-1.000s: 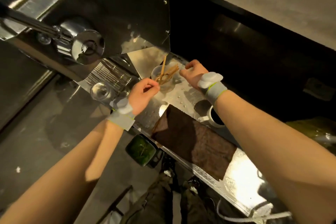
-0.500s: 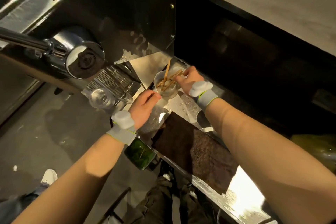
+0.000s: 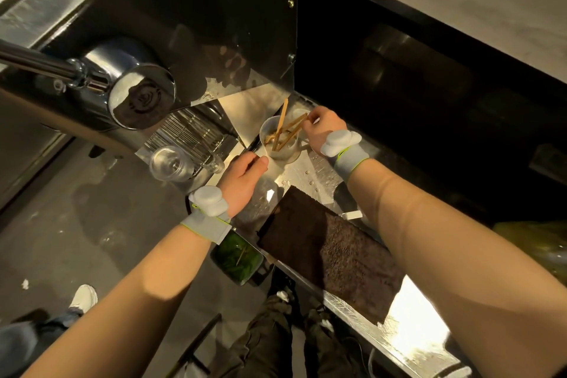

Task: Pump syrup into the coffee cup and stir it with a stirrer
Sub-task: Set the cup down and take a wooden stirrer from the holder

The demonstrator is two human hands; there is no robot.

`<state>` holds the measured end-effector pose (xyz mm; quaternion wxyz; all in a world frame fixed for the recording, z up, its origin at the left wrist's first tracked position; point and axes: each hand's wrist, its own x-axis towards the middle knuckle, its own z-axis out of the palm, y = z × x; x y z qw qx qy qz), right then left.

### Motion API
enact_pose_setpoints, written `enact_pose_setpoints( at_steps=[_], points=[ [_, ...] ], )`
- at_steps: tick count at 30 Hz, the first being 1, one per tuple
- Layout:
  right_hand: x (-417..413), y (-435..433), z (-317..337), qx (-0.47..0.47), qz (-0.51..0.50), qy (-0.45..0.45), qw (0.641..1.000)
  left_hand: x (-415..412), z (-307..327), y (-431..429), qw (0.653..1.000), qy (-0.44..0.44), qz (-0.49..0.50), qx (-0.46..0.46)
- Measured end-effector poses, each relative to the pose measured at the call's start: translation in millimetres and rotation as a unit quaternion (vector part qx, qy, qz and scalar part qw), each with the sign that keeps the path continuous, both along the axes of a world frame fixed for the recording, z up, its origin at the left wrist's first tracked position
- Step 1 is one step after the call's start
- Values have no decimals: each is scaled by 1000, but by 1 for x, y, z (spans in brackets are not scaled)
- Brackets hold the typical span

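Shifted since the earlier view: the right hand has closed in on the stick ends, and the left hand has come up against the holder's near wall.

Item: thin flat wooden stirrers, tan, several, standing crossed in a clear round plastic cup, one pointing up toward 12 o'clock.
Location: on the embossed stainless steel counter, just at 6 o'clock of the espresso machine's mirrored panel.
Right hand: fingertips pinched on the upper end of one stirrer at the cup's 2 o'clock rim; not yet drawn out.
Left hand: loosely curled, thumb and forefinger touching the cup at 7 o'clock, seemingly steadying it; nothing lifted.
Coffee cup: white, mostly hidden under the right forearm at 4 o'clock of the stirrers; only a dark rim edge and handle show.

Progress, as judged: stirrer selection under way. Whether syrup has gone in cannot be told; no pump is in view. Stirring remains.

Surroundings: dark brown nubby rectangular cloth mat at 5 o'clock; ribbed chrome drip grate at 9 o'clock, with an empty clear tumbler on its near edge; polished chrome group head beyond. Grey wristbands with white pods on both wrists.
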<state>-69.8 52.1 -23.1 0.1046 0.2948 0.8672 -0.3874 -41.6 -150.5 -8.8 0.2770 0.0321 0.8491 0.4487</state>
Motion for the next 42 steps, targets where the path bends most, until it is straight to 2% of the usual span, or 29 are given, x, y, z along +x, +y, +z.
enact_pose_setpoints(
  at_steps=[5, 13, 21, 32, 37, 42],
  points=[
    [-1, 1, 1, 5, 17, 47, 999, -1, 4, 3, 1000, 1, -6, 6],
    [3, -4, 12, 82, 111, 5, 990, 1, 2, -1, 1000, -11, -10, 9],
    [5, -7, 8, 40, 53, 49, 997, 2, -1, -8, 1000, -12, -26, 9],
    [6, 7, 12, 148, 100, 60, 982, -10, 2, -5, 998, -38, -35, 19],
    [26, 33, 38, 120, 62, 106, 985, -14, 4, 11, 998, -33, -33, 30],
    [58, 60, 62, 42, -4, 160, 986, -15, 12, 34, 996, -22, -79, 45]
  ],
)
